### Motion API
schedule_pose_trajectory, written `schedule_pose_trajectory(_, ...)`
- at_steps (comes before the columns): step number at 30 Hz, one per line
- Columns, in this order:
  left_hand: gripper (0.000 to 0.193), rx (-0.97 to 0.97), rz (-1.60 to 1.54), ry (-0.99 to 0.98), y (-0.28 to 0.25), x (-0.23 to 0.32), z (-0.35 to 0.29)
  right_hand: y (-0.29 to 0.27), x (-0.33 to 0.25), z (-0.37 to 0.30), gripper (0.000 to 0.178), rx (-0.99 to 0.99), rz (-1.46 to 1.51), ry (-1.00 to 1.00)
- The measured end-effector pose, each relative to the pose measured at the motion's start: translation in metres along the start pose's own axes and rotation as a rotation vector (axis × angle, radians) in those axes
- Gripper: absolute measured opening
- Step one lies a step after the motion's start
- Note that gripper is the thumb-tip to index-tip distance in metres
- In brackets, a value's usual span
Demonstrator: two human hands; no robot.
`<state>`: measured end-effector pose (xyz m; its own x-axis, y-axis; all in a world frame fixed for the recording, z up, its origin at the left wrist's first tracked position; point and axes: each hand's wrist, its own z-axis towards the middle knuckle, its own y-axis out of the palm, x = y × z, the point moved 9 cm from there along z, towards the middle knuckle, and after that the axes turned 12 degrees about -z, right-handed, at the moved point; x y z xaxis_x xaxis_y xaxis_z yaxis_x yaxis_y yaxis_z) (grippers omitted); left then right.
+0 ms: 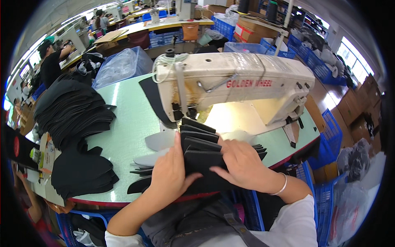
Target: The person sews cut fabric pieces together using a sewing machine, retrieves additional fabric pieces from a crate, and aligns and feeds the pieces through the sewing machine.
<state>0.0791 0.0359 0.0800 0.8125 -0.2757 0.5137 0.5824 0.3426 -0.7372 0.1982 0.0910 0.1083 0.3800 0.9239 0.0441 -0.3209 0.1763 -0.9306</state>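
Head view: left fingers (pixel 178 148) and right fingers (pixel 226 149), part-curled, clasp black pieces (pixel 202 159) fanned lengthwise toward the machine (pixel 247 74).

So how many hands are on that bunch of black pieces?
2: the left hand at the left side of the black pieces, the right hand at their right side.

Brown cartons (pixel 353 105) near blue crate (pixel 331 133)

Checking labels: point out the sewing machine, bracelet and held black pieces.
Sewing machine (pixel 218 76), head view: its white arm.
Bracelet (pixel 285 183), head view: its outer band.
Held black pieces (pixel 203 161), head view: front piece's face.
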Motion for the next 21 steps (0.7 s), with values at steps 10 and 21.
schedule_pose_trajectory(10,0.093,0.053,0.144,0.163,-0.046,0.078,0.022,-0.060,0.079,-0.030,0.055,-0.009,0.544,0.353)
schedule_pose_trajectory(21,0.113,-0.445,0.057,0.268,0.126,0.034,0.051,0.064,0.220,-0.074,0.075,-0.377,0.208,0.521)
